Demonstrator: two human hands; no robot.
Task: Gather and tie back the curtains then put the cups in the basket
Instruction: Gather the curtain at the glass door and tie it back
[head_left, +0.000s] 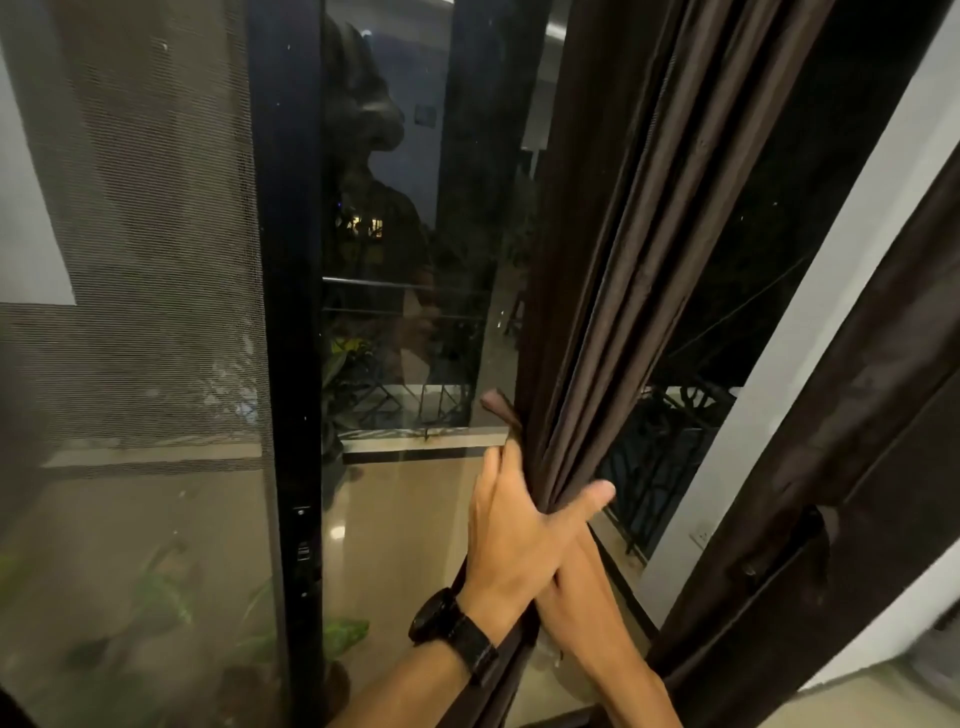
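A dark brown curtain (613, 291) hangs in front of the glass door, its folds bunched into a narrow bundle. My left hand (519, 525), with a black watch on the wrist, grips this bundle low down, thumb on the right side and fingers wrapped round the left. My right hand (569, 577) lies crossed beneath the left one against the same bundle, and its fingers are hidden. A fingertip pokes out left of the curtain above my hands; whose it is I cannot tell. No cups or basket are in view.
A second dark curtain (862, 457) hangs at the right beside a white wall (810, 322). The black door frame (291, 312) and a mesh screen (135, 260) stand to the left. Beyond the glass are a balcony railing (660, 457) and plants.
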